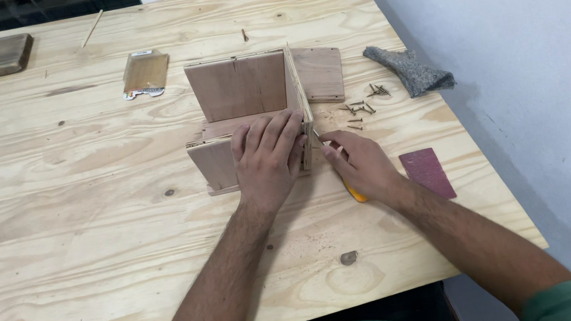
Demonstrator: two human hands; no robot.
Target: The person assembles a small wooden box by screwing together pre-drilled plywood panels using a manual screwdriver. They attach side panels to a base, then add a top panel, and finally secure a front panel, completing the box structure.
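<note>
left hand (267, 157) lies flat, fingers spread, pressing the open plywood box (252, 116) mid-tabletop (80, 216). right hand (363, 167) has its grip clenched on a yellow-handled screwdriver (355, 192) at the box's right edge, loose screws (362, 105) nearby.

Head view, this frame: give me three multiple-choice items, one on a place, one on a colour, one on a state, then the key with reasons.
1. Where do the loose screws lie?
A. right of the wooden box
B. on the dark board
C. inside the box

2. What colour is the tool handle under the right hand?
A. blue
B. yellow
C. black

3. How is the left hand placed?
A. lifted off the table
B. gripping the grey cloth
C. pressed flat on the wooden box

Key: 1 A, they are scattered between the box and the grey cloth; 2 B, a yellow tip shows below the palm; 3 C, its fingers spread over the box's front panel.
</note>
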